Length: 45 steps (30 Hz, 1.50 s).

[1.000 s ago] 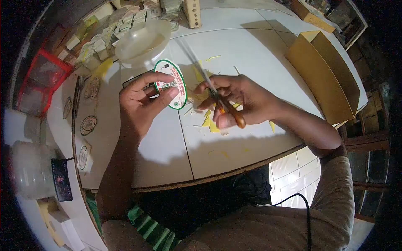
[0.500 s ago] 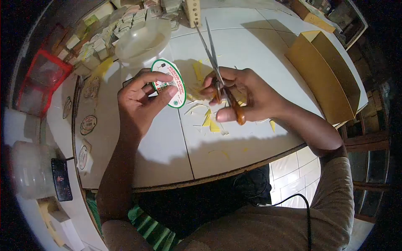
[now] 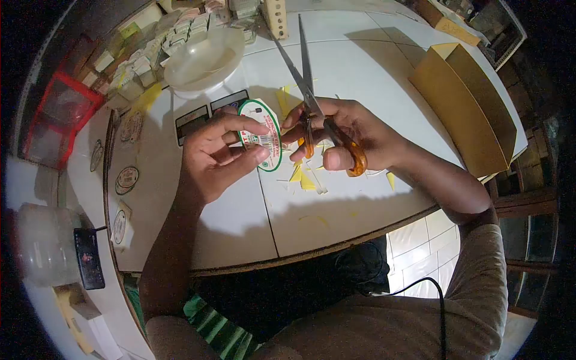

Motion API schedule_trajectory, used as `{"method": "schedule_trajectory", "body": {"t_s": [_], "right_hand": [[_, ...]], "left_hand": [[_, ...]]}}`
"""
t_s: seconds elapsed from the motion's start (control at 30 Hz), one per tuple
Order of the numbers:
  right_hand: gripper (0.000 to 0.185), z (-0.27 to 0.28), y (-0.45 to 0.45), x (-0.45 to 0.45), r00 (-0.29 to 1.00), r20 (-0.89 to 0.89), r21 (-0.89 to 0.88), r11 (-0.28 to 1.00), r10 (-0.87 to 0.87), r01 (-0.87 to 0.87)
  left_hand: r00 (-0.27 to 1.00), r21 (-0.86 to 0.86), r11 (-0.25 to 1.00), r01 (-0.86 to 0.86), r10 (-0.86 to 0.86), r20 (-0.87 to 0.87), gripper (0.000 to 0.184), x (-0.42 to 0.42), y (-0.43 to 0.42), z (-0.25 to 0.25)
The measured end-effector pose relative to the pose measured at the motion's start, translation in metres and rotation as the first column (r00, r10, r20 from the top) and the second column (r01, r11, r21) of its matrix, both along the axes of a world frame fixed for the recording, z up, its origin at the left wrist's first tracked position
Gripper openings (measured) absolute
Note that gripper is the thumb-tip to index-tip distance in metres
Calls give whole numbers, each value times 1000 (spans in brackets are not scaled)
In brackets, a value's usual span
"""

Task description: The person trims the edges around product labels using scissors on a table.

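Note:
My left hand (image 3: pixel 219 147) pinches an oval label (image 3: pixel 269 120), white with a green border and red print, between thumb and fingers. In my right hand (image 3: pixel 366 132) is a pair of scissors (image 3: pixel 307 96) with amber-brown handles, my thumb and fingers at the loops. The blades point away from me and stand apart, with nothing between them. The label is just left of the scissors. Yellow and white paper scraps (image 3: pixel 308 180) lie on the white tiled table beneath my hands.
A pale bowl (image 3: pixel 204 81) stands at the back left, near stacked cards (image 3: pixel 186 30). Several oval labels (image 3: pixel 127 179) lie along the left side. A cardboard box (image 3: pixel 462 111) stands at the right. Beyond the left edge are a red crate (image 3: pixel 60 120) and a black phone-like object (image 3: pixel 89 258).
My left hand has moved the label to the right and slightly down, closer to the scissors. The scissor blades have opened wider. Dark rectangular items behind my left hand now show.

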State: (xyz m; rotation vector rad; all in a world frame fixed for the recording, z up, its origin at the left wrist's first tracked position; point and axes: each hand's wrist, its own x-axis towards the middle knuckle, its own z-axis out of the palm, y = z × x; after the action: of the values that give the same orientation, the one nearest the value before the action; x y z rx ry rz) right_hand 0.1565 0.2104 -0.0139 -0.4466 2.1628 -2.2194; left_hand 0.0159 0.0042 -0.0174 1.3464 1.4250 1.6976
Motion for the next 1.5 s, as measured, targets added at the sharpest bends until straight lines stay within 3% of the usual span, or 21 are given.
{"method": "schedule_trajectory", "body": {"t_s": [0.17,0.23,0.37,0.47,0.53,0.57,0.67,0.73,0.97,1.13,1.23,1.27,1.37,1.5], "right_hand": [[73,-1,0,0,999,32,16,1000,-19,18],[55,-3,0,-1,996,-56,14,998,-67,68],[53,-1,0,-2,989,-103,-70,993,-104,97],[51,0,2,-1,990,-107,41,995,-90,95],[69,4,0,1,999,34,46,999,-31,29],[69,3,-1,1,999,34,44,998,-36,34],[68,1,-4,0,999,12,28,999,-33,32],[50,2,-5,0,997,-66,4,999,-32,32],[48,3,-5,1,999,-34,-20,1000,-6,6],[46,-1,4,-4,993,-83,-34,996,-84,81],[46,-1,7,-6,988,-103,-65,991,-119,113],[65,2,8,-5,993,-58,-55,993,-106,103],[66,-1,9,-5,990,-35,-20,991,-135,135],[67,-1,8,-6,991,-42,-47,991,-130,128]], "left_hand": [[998,-71,997,-10,5,-70,23,0,2,-1],[996,-51,999,-8,3,-92,22,-2,2,-3],[998,-57,998,3,-7,-64,21,-4,1,-6],[999,2,1000,5,-5,-41,21,-4,0,-7],[999,19,999,41,-41,-33,21,-5,1,-8],[998,17,999,46,-46,-33,21,-3,1,-7],[1000,-5,1000,17,-17,-11,22,2,0,-5],[997,-4,1000,-10,10,-79,22,1,-1,-4],[999,-29,1000,0,-1,-52,22,8,2,-4],[997,-42,999,-4,1,-77,18,3,2,-6],[999,-149,988,-33,36,19,15,8,4,-6],[999,-150,988,-31,34,18,15,6,4,-8],[999,-117,993,-10,6,-33,15,3,4,-11],[996,-97,995,-3,12,93,15,5,7,-8]]}}
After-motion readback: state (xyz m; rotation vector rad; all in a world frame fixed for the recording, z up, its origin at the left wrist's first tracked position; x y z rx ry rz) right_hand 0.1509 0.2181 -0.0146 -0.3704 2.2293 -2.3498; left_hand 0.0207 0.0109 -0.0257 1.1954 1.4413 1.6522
